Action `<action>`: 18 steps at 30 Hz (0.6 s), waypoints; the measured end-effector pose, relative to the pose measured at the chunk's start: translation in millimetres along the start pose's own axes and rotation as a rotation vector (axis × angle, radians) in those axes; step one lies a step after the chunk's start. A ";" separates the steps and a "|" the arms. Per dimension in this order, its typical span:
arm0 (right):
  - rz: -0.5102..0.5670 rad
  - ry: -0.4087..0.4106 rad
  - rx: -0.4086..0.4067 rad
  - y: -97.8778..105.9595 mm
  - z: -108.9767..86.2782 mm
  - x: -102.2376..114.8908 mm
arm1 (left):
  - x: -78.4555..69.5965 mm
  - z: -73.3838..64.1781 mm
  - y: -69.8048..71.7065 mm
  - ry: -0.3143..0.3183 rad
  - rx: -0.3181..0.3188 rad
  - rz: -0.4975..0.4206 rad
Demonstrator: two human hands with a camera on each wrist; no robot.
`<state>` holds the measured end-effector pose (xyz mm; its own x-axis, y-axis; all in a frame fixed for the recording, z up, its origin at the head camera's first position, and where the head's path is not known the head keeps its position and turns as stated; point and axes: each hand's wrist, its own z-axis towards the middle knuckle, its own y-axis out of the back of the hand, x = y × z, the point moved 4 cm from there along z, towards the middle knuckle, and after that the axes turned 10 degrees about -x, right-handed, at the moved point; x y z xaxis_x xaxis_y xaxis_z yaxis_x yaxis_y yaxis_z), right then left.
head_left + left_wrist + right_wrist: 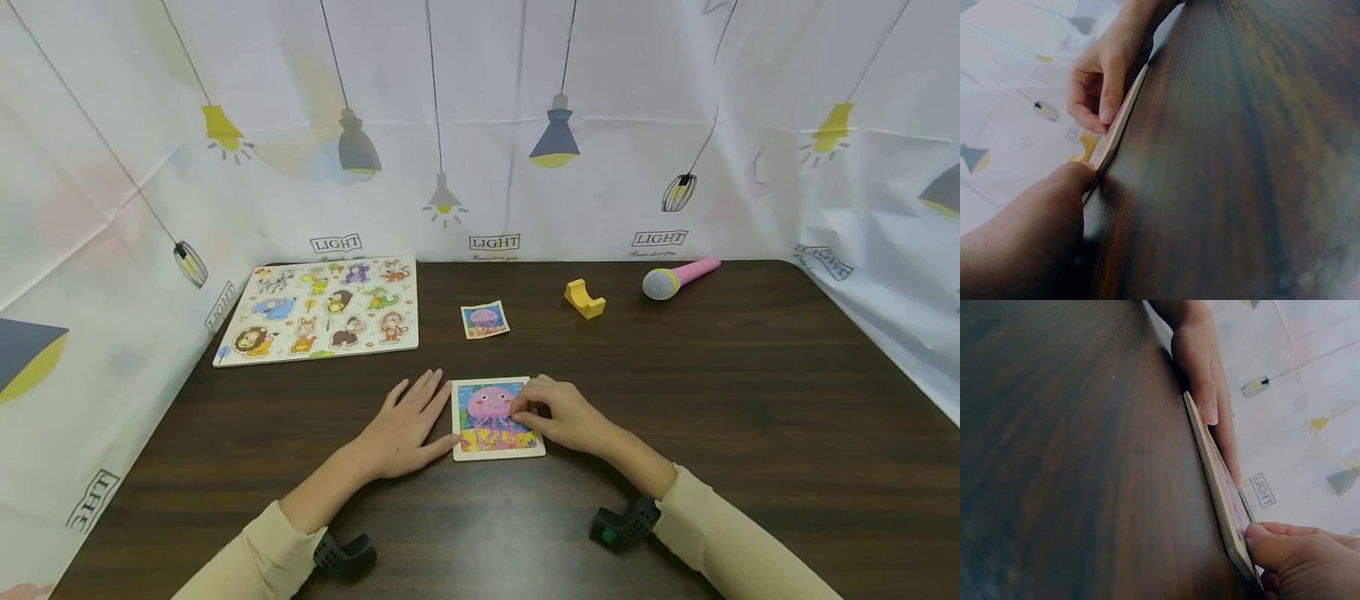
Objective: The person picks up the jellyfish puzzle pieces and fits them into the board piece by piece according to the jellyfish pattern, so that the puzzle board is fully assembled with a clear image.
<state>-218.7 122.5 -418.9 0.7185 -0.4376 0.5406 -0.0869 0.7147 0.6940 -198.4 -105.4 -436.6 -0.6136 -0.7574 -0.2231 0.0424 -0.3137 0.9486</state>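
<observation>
A square jellyfish picture puzzle (491, 417) in a pale wooden frame lies flat on the dark table. My left hand (405, 429) rests on the table at the puzzle's left side, fingers spread and straight, thumb touching the frame's lower left edge. Over the puzzle's right side is my right hand (562, 414), its fingers bent and the tips of thumb and index finger close together at the jellyfish. In the right wrist view, that thumb (1260, 540) touches the puzzle's surface. Whether a piece sits between the fingertips is hidden.
Behind the puzzle lies a small jellyfish picture card (485, 320). A white animal puzzle board (352, 332) is at the back left. At the back right are a yellow curved block (585, 300) and a pink toy microphone (678, 278). A lamp-printed cloth (495, 192) hangs behind the table.
</observation>
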 end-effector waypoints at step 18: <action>-0.092 0.049 -0.048 8.7 1.5 -2.3 | 2.9 3.6 1.7 0.026 0.032 -0.057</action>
<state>-222.2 128.9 -413.4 0.7553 -0.4758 0.4507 0.0130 0.6984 0.7156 -203.0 -106.1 -434.8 -0.5939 -0.7535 -0.2820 -0.0174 -0.3384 0.9409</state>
